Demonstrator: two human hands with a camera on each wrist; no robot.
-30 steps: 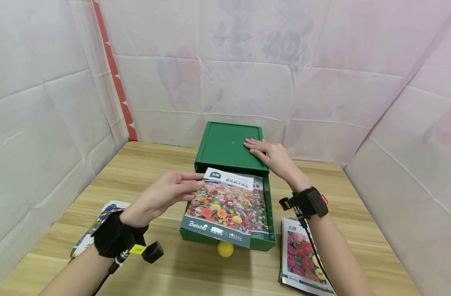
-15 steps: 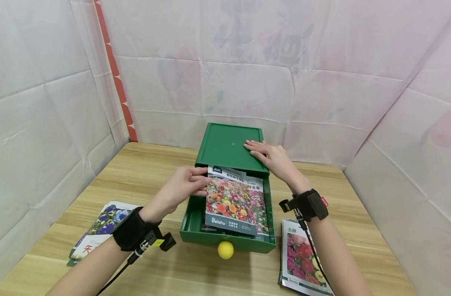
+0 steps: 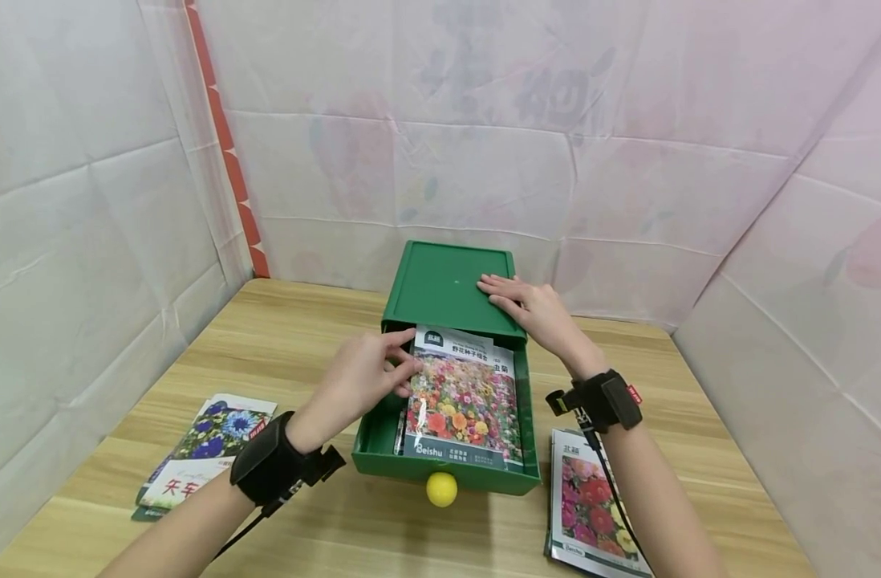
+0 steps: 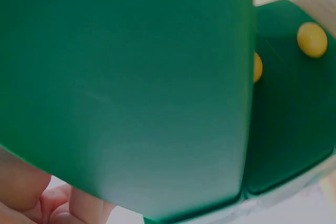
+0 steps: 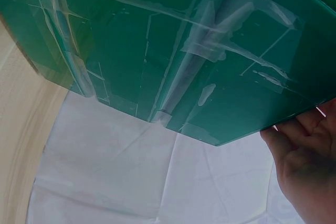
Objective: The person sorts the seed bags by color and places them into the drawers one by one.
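Note:
A green box [image 3: 440, 285] stands at the table's far middle with its drawer [image 3: 374, 433] pulled out toward me. A flower seed packet [image 3: 465, 401] lies on top of other packets in the drawer. My left hand [image 3: 400, 361] pinches the packet's upper left edge, the fingers curled against it. Flat on the right part of the box top lies my right hand [image 3: 513, 297], fingers straight. The left wrist view is filled by green plastic [image 4: 126, 87] and my fingers [image 4: 31, 198]. In the right wrist view, the box's taped green surface [image 5: 157, 51] is close, with my right hand [image 5: 307, 161] at its edge.
A yellow ball knob [image 3: 441, 488] sticks out of the drawer front. Blue-flower seed packets [image 3: 202, 453] lie on the wooden table at the left, and red-flower packets [image 3: 590, 514] at the right front. White sheeting walls close in the table on three sides.
My left hand has carried the seed packet back and down until it lies flat in the drawer, tucked partly under the box top. The right hand has stayed on the box.

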